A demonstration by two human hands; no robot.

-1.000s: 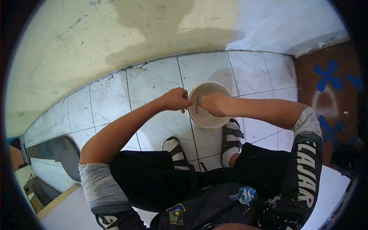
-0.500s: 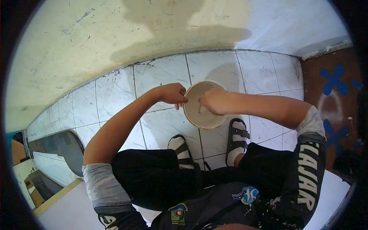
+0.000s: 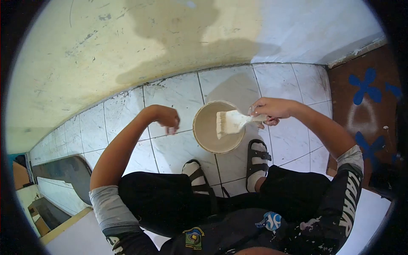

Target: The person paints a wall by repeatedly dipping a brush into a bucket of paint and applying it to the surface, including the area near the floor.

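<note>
White-laden single brush (image 3: 231, 122) in right fingers (image 3: 264, 109) over one bucket (image 3: 205, 129); left fingers (image 3: 171, 124) seemingly curled, empty.

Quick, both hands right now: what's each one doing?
Left hand: curled shut, holding nothing visible, beside the bucket.
Right hand: closed on the paintbrush above the bucket.

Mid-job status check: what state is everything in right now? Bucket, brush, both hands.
Bucket: upright on the tiled floor, no lid, pale paint inside.
Brush: held across the bucket's mouth, bristles coated white.
Right hand: fingers shut on the brush handle.
Left hand: loosely curled, holding nothing, apart from the bucket.
</note>
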